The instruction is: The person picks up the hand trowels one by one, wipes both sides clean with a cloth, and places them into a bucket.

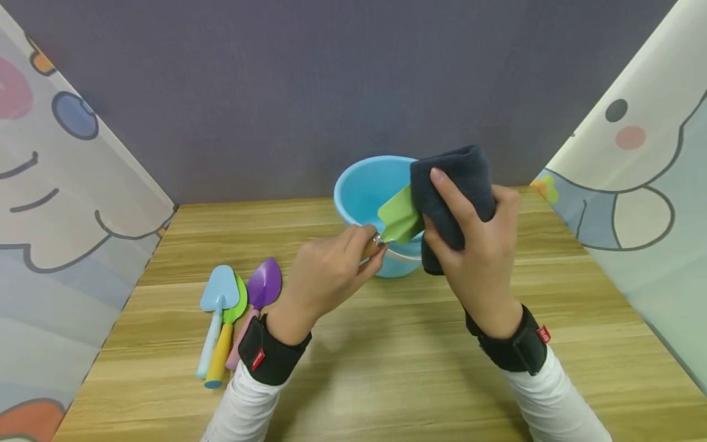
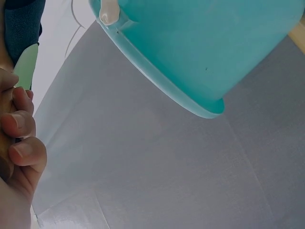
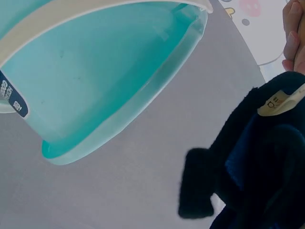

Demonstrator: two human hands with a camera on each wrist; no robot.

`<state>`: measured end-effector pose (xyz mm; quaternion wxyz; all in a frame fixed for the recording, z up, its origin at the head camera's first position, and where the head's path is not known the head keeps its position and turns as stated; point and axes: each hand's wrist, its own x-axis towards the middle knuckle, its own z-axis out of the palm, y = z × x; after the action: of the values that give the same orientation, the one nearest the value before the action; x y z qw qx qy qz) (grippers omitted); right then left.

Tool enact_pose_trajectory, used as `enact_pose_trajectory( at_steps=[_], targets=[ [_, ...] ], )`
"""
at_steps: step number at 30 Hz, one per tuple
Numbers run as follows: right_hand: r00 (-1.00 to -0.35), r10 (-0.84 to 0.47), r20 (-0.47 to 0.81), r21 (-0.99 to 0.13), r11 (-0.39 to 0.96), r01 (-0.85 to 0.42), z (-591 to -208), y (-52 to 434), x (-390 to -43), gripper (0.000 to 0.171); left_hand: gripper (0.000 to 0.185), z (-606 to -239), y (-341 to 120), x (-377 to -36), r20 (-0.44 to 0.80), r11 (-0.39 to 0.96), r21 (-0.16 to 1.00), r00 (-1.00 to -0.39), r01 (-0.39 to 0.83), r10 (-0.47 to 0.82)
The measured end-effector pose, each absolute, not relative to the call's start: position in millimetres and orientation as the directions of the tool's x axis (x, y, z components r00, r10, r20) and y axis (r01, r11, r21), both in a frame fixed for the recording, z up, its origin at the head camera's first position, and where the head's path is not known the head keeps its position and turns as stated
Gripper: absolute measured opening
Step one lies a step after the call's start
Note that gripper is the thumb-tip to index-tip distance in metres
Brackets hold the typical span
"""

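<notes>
Two hands meet in front of a round light-blue plastic bucket (image 1: 371, 190) that stands on the wooden tabletop (image 1: 386, 368) just beyond them. The left hand (image 1: 326, 276) is curled closed around the wooden handle of a small green-bladed toy shovel (image 1: 400, 218), its fingers wrapped tight so that only the metal collar and the blade show past the knuckles. The blade points up and to the right, over the near rim of the bucket. The right hand (image 1: 475, 239) grips a dark navy folded fleece cloth (image 1: 455, 178), fingers bent round it, with the index finger laid along the front of the fold. The cloth is wrapped against the right edge of the green blade and touches it, while a loose end hangs below the palm. From the left wrist the curled fingers (image 2: 21, 125) and a slice of the pale green blade appear beside the bucket's underside. Left of the left hand, well apart from it, three more toy shovels lie flat together on the table: a light-blue one (image 1: 216, 307), a green one with a yellow handle (image 1: 227, 334) and a purple one (image 1: 259, 294).
</notes>
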<state>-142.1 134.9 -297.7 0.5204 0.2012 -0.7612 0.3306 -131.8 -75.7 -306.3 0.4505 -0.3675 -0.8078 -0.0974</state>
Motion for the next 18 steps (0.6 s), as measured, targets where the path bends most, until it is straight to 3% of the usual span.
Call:
enact_pose_trajectory(
  at_steps=[18],
  targets=[
    [-0.387,0.098,0.917,-0.338,0.704,-0.625,-295.1,139.9,-146.5,0.045,0.024,-306.0,-77.5,-131.4,0.799,0.706,-0.177,-0.319,0.686,0.510]
  ],
)
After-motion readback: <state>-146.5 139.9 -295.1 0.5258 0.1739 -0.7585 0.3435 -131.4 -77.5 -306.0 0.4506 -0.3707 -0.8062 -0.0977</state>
